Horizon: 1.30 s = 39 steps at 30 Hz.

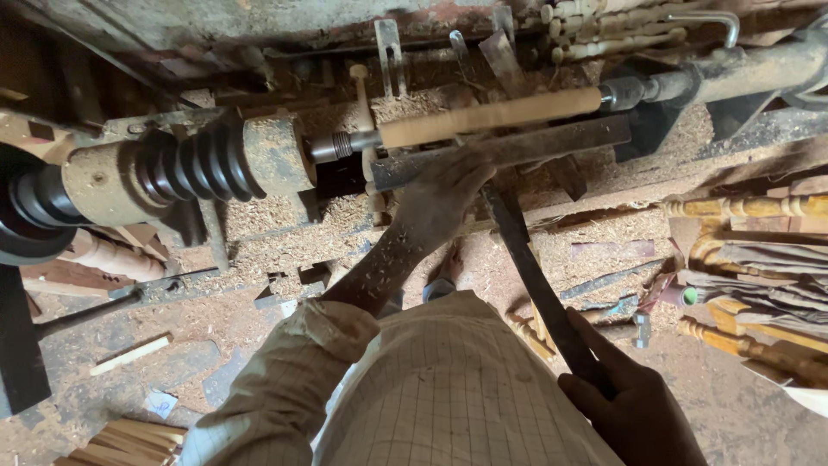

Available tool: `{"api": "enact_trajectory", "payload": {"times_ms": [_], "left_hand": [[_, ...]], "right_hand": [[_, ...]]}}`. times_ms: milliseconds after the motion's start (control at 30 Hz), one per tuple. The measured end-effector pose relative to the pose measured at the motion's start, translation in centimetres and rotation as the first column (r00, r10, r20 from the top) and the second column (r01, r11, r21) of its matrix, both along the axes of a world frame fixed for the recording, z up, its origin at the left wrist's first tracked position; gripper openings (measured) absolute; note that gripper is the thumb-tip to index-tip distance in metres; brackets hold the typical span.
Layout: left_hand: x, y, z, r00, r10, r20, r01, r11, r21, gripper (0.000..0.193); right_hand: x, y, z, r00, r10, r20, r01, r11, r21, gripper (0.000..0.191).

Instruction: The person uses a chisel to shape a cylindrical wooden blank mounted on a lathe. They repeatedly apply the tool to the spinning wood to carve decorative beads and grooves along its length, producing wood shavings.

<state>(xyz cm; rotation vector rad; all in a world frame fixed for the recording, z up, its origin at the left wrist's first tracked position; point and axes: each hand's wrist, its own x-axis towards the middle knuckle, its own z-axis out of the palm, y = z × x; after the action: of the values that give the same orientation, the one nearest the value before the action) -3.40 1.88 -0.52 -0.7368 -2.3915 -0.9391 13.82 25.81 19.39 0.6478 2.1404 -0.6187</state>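
Chisel (535,267) lies across the tool rest (509,148) edge, left hand (444,194) pressing it, right hand (630,401) grip clenched on its handle.

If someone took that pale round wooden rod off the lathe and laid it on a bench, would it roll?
Probably: the pale round wooden rod looks evenly cylindrical, so it would likely roll. It seems stiff, spanning the lathe unsupported. Its smooth bare surface may feel slightly slippery.

No packages, labels, signs or screens show here.
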Motion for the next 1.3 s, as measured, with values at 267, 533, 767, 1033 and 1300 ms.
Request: {"api": "enact_trajectory", "payload": {"times_ms": [267, 533, 767, 1033, 1300], "left_hand": [[0.8, -1.3, 1.1, 0.997, 0.067, 0.037, -0.067, 0.998, -0.008, 0.027], [1.2, -1.3, 0.9, 0.976, 0.219, -0.012, -0.219, 0.976, 0.020, 0.019], [1.3, -0.2, -0.1, 0.946, 0.323, 0.022, -0.321, 0.944, -0.079, 0.021], [1.0, 2.1, -0.2, 0.883, 0.468, -0.032, -0.468, 0.875, -0.123, 0.025], [0.6, 3.8, 0.2, 0.821, 0.570, 0.037, -0.554, 0.811, -0.189, 0.032]], "right_hand": [[-2.0, 1.4, 0.2, 0.998, 0.044, 0.055, -0.044, 0.999, -0.003, 0.084], [-5.1, 4.2, -0.1, 0.977, 0.194, 0.085, -0.192, 0.981, -0.036, 0.080], [-8.8, 6.3, 0.6, 0.945, 0.289, 0.153, -0.287, 0.957, -0.039, 0.075], [-13.1, 11.4, -2.1, 0.924, 0.375, 0.070, -0.350, 0.907, -0.233, 0.083], [-17.4, 14.6, -4.1, 0.907, 0.418, 0.052, -0.369, 0.847, -0.382, 0.086]]}}
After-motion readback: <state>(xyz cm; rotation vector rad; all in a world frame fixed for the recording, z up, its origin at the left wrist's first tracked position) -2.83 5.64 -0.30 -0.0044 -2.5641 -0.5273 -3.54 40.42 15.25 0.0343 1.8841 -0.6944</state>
